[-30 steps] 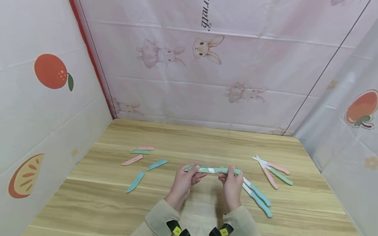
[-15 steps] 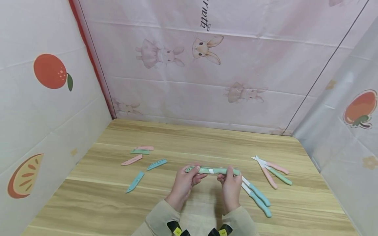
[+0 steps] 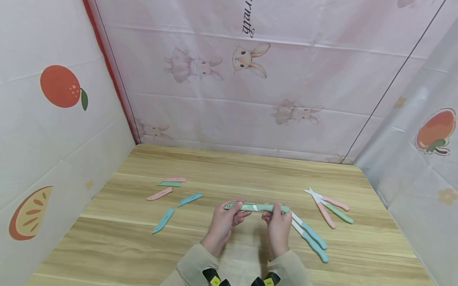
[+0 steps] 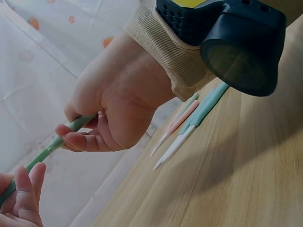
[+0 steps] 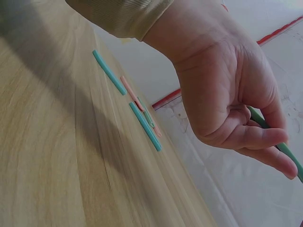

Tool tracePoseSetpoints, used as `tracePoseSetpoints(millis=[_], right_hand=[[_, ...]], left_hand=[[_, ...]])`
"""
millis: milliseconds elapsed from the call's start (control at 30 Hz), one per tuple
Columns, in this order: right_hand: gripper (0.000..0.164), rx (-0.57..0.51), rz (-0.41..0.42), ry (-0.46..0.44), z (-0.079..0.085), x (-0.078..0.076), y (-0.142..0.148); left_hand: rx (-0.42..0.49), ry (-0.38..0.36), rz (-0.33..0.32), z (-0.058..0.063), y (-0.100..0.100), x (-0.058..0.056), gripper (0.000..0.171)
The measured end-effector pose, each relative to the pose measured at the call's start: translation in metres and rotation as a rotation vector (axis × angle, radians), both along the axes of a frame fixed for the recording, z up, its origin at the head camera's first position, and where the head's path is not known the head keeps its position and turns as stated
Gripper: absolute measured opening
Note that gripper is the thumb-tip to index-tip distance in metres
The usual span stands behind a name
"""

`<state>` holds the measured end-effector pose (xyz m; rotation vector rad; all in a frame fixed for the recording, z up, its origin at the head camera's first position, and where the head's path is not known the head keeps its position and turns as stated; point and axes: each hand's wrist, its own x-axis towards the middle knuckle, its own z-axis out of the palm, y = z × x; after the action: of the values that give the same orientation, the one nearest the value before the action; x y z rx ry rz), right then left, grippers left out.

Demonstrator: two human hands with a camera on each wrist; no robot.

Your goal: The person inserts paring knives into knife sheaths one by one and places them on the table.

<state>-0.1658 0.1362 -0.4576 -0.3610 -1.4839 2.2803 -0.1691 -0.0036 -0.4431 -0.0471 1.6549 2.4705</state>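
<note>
In the head view, my left hand [image 3: 221, 222] pinches a light green blade sheath [image 3: 247, 207] between thumb and fingers. A paring knife with a green handle [image 3: 267, 207] lies in line with it, most of its blade inside the sheath. A short strip of white blade [image 3: 255, 207] shows between sheath and handle. My right hand [image 3: 280, 228] grips the handle near its end, thumb on top. The left wrist view shows the right hand [image 4: 120, 101] across from the left hand's fingers [image 4: 26, 191]. In the right wrist view, the left hand [image 5: 227, 94] holds the sheath up off the table.
On the wooden table [image 3: 118, 246], loose sheaths in pink [image 3: 160, 194], green [image 3: 169, 184] and blue [image 3: 163, 221] lie at left. Two bare knives with blue handles [image 3: 315, 248] lie beside the right hand. Farther right, pink and green knives [image 3: 326, 206] overlap at their white blades. Printed curtains enclose the table.
The right hand has edged slightly left with the knife handle, and the strip of bare blade looks a little shorter. The left hand holds nearly still; the things on the table have not moved.
</note>
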Motion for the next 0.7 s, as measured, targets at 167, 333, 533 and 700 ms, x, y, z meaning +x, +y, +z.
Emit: tracePoseSetpoints(millis=[167, 333, 533, 700], right_hand=[[0.014, -0.026, 0.004, -0.078, 0.0108, 0.0034, -0.0032], [0.013, -0.035, -0.006, -0.076, 0.0117, 0.0035, -0.0053], [0.013, -0.037, -0.005, -0.072, 0.0101, 0.0021, -0.0063], [0.015, -0.147, 0.063, -0.093, 0.0133, 0.0002, 0.0022]], left_hand=[[-0.001, -0.001, 0.000, -0.0003, 0.0001, 0.0001, 0.031], [-0.001, 0.003, 0.000, -0.0012, 0.0003, 0.0001, 0.030], [-0.008, 0.006, 0.002, -0.0008, 0.0001, 0.0007, 0.029], [-0.076, 0.018, -0.034, 0.0008, 0.0009, -0.0039, 0.027]])
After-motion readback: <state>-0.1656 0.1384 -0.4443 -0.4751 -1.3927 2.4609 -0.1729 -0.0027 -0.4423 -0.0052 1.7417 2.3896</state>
